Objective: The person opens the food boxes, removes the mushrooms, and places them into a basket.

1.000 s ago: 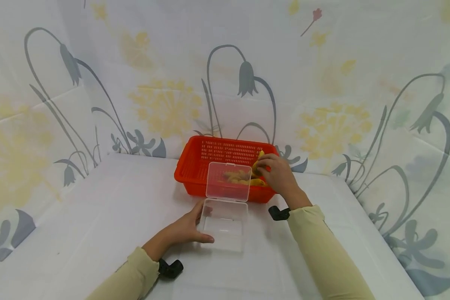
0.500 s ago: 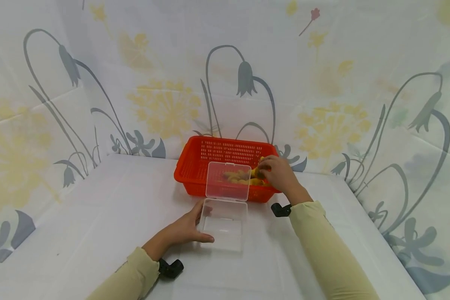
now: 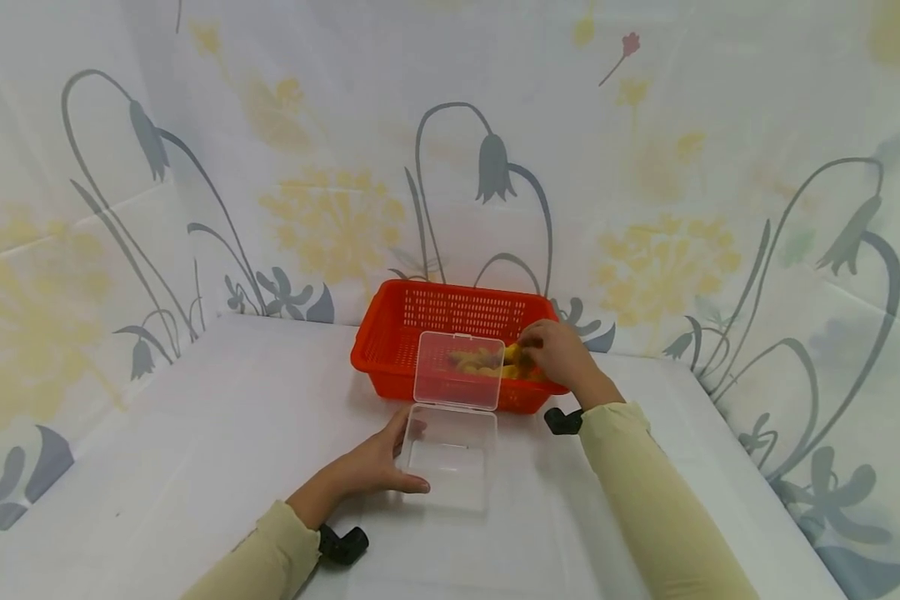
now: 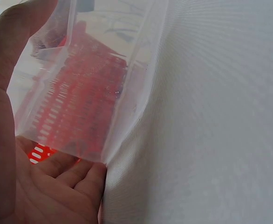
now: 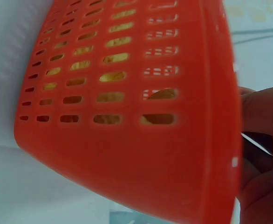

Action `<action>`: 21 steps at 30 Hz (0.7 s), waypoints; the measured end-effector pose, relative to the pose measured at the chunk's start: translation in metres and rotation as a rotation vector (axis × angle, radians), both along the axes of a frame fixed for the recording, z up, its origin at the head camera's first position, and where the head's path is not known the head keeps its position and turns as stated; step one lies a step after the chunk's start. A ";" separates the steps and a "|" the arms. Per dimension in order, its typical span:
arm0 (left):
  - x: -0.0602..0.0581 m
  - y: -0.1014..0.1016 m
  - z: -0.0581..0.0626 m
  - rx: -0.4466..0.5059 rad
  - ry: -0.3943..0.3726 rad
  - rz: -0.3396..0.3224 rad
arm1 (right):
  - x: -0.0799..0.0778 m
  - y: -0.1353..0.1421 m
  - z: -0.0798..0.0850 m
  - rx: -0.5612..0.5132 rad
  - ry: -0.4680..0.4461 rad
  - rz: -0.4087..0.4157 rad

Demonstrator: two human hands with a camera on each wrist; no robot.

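Note:
An orange slotted basket (image 3: 390,346) stands at the back of the white table. In it lie several yellow pieces (image 3: 474,360), which also show through the basket's (image 5: 127,140) slots as yellow pieces (image 5: 114,58) in the right wrist view. My right hand (image 3: 551,354) reaches over the basket's right end, its fingers curled down and pinching a yellow piece (image 3: 512,353). A clear plastic box (image 3: 450,454) sits in front of the basket, its lid (image 3: 457,382) standing upright. My left hand (image 3: 378,462) grips the box's left side; its thumb (image 4: 6,70) lies against the box wall (image 4: 90,84).
A flower-printed cloth (image 3: 330,217) hangs as a backdrop behind and at both sides. White tabletop (image 3: 195,433) spreads to the left of the box, and more white tabletop (image 3: 690,433) to the right. Black camera mounts (image 3: 341,542) sit on both wrists.
My right hand has sunk from the basket's far right rim down among the yellow pieces. The left hand and the box stay where they were.

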State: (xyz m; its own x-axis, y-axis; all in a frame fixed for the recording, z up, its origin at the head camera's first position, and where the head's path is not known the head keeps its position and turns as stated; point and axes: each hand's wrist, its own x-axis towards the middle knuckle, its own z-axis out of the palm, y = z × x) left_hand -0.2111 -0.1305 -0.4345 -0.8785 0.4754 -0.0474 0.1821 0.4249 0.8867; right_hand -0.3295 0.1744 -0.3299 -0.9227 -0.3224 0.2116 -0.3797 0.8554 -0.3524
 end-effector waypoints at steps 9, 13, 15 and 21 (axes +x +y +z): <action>-0.003 0.004 0.001 -0.009 0.010 -0.023 | -0.001 0.012 -0.003 0.020 0.010 -0.011; -0.003 0.004 0.003 0.001 0.007 -0.004 | 0.001 0.014 -0.002 0.010 0.022 -0.013; -0.002 0.004 0.003 0.002 -0.002 0.005 | 0.004 0.015 -0.001 0.005 0.012 -0.017; 0.000 0.003 0.004 -0.040 0.003 0.007 | 0.017 0.018 0.001 0.023 0.055 -0.004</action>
